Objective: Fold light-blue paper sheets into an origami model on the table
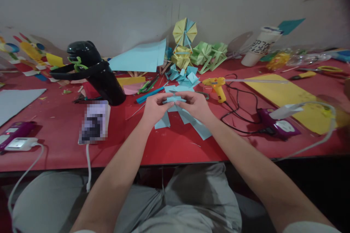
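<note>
Between my fingertips is a small piece of light blue paper (175, 99), pinched at both ends above the red table. My left hand (157, 106) is closed on its left end, thumb below and fingers above. My right hand (194, 105) grips the right end in the same way. Blue paper strips (201, 127) lie beneath and around both hands. Just beyond them sits a heap of small folded blue pieces (188, 76). A blue stick-like object (149, 95) rests left of my left hand, and a yellow glue gun (218, 87) lies beyond my right hand.
A black bottle (105, 80) stands at left behind a phone-like object (94, 122). Folded yellow and green paper shapes (186, 43) stand at the back. Rightward are a purple power strip (281, 125), cables, yellow sheets (284, 94) and a tilted white cup (258, 47).
</note>
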